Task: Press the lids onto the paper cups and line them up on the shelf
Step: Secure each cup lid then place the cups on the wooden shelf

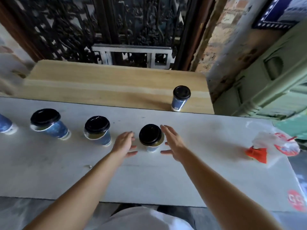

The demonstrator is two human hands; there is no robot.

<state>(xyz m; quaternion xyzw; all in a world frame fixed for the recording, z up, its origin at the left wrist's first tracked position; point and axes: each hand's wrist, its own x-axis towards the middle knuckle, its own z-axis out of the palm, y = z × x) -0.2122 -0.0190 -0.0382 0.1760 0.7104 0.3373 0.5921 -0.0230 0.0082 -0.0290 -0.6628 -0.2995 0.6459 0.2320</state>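
A blue paper cup with a black lid stands on the white table between my hands. My left hand is just left of it and my right hand just right of it, both with fingers spread and neither touching it. Two more lidded cups stand to the left, their lids resting loosely. A fourth cup is cut off by the left edge. One lidded cup stands on the wooden shelf at its right end.
A crumpled plastic bag with red print lies at the table's right end. Behind the shelf is a dark ornate metal grille. A pale green cabinet stands at the right.
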